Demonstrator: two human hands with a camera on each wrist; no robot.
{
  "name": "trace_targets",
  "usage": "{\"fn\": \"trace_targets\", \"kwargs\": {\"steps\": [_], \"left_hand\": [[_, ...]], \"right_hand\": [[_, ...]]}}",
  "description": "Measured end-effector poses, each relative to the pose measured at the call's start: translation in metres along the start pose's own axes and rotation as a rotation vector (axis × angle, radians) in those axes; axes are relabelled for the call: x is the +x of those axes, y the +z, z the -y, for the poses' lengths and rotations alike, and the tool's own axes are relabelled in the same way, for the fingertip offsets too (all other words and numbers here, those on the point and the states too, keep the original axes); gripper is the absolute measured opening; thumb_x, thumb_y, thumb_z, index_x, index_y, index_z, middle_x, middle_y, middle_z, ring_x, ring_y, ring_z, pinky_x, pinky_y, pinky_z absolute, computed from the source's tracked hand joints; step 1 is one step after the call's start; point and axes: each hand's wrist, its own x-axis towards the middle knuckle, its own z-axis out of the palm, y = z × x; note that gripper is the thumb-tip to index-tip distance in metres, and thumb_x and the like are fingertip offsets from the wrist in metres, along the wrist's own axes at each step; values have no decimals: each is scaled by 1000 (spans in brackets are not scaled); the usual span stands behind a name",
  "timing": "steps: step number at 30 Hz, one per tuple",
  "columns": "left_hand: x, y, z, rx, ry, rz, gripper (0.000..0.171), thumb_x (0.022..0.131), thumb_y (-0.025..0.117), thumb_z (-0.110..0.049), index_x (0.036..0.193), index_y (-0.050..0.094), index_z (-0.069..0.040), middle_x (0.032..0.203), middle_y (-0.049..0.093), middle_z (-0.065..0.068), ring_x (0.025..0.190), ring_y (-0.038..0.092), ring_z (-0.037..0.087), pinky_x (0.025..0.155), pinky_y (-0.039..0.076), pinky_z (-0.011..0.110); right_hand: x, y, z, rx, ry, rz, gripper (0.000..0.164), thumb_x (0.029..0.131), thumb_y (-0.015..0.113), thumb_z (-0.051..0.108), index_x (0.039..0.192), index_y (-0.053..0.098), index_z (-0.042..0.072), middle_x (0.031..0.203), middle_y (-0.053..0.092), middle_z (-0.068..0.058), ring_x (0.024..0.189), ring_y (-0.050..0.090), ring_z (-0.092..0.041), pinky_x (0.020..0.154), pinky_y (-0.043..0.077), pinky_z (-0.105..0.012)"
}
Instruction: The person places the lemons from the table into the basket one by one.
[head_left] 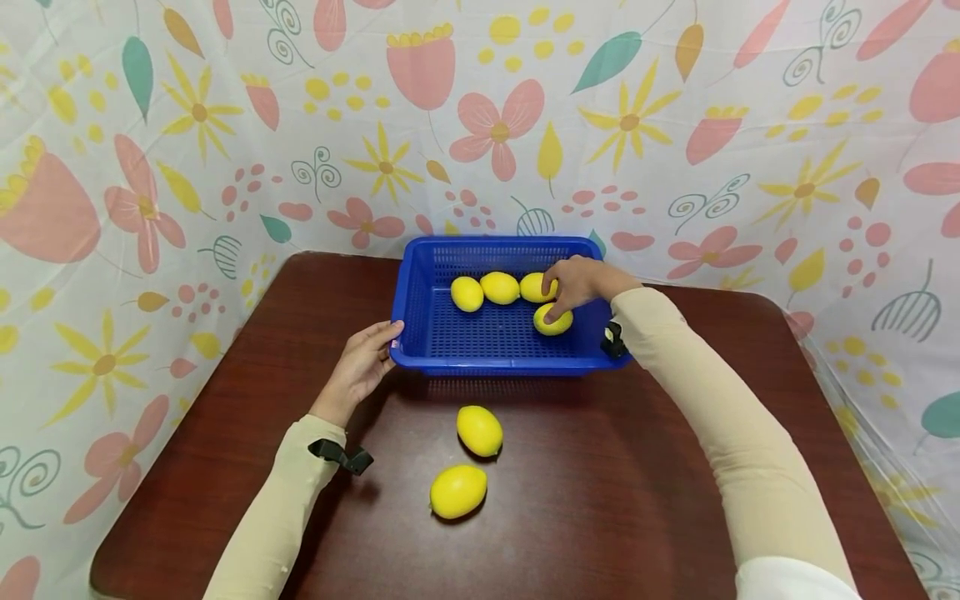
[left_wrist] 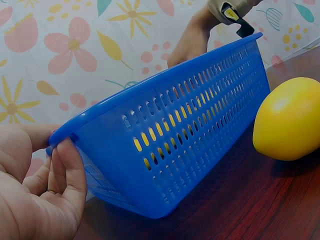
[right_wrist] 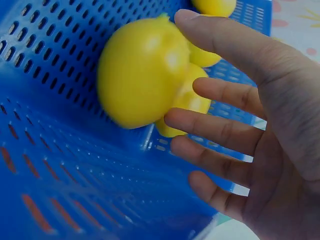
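The right hand (head_left: 587, 280), fingers spread, is just over the front lemon (head_left: 553, 326) in the blue basket (head_left: 510, 364), and the closer lemon on the table (head_left: 480, 430) lies at its seven o'clock, long way eleven to five, nearer the left hand (head_left: 358, 367) pinching the basket's rim.

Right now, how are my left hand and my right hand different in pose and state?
The left hand pinches the rim of the blue plastic basket; the right hand reaches inside over a lemon, fingers extended. In the head view, the left hand shows its palm, the right hand its back. Both are bare, below beige sleeves.
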Motion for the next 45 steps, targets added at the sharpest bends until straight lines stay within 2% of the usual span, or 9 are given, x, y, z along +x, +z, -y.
{"fn": "trace_targets", "kwargs": {"steps": [5, 11, 14, 19, 24, 29, 36, 45], "left_hand": [[0, 0, -1, 16, -8, 1, 9, 103, 63, -14, 95, 65, -13, 79, 63, -5, 67, 55, 5, 62, 49, 18], [1, 0, -1, 7, -16, -6, 10, 103, 63, -13, 93, 64, -14, 77, 62, -5, 65, 55, 4, 61, 49, 17], [1, 0, -1, 6, -16, -12, 8, 103, 63, -13, 95, 64, -13, 77, 61, -5, 64, 54, 4, 61, 49, 17], [1, 0, 0, 5, -13, -15, 7, 103, 63, -13, 96, 64, -12, 78, 61, -4, 65, 54, 4, 61, 49, 17], [1, 1, 0, -6, -14, -16, 6, 101, 66, -13, 96, 64, -11, 79, 62, -4, 65, 54, 4, 60, 49, 17], [1, 1, 0, -6, -6, -21, 8, 102, 64, -12, 94, 64, -12, 78, 62, -5, 65, 54, 4, 60, 49, 17], [0, 1, 0, 4, -4, -11, 8, 102, 64, -13, 94, 64, -13, 79, 62, -4, 67, 55, 5, 62, 50, 17], [-1, 1, 0, 4, -7, -10, 7, 103, 64, -15, 96, 64, -13, 79, 62, -4, 68, 56, 6, 63, 51, 17]], "right_hand": [[-14, -5, -1, 60, -28, -53, 64, 83, 81, 53, 130, 66, 12, 116, 73, -10, 110, 66, -29, 91, 55, -49], [-36, -6, 4, 131, -101, -188, 57, 88, 78, 45, 128, 67, 7, 112, 74, -13, 106, 69, -30, 92, 55, -51], [-48, -4, 11, 133, -131, -271, 54, 90, 77, 45, 127, 67, 7, 112, 74, -14, 101, 70, -29, 89, 56, -50], [-69, 8, 27, 111, -141, -452, 48, 90, 78, 44, 121, 70, 8, 105, 76, -12, 92, 71, -28, 80, 58, -46], [-90, 27, 48, 146, -139, -561, 45, 89, 78, 43, 119, 70, 9, 101, 76, -11, 90, 71, -26, 75, 58, -45], [-107, 46, 69, 207, -177, -614, 47, 88, 80, 43, 120, 71, 9, 101, 77, -8, 92, 72, -24, 76, 59, -44], [-128, 75, 93, 268, -222, -628, 47, 87, 80, 47, 117, 72, 12, 102, 75, -4, 95, 69, -22, 80, 57, -44], [-143, 112, 123, 223, -305, -647, 40, 83, 84, 44, 111, 73, 17, 93, 71, 5, 85, 65, -13, 72, 54, -34]]}}
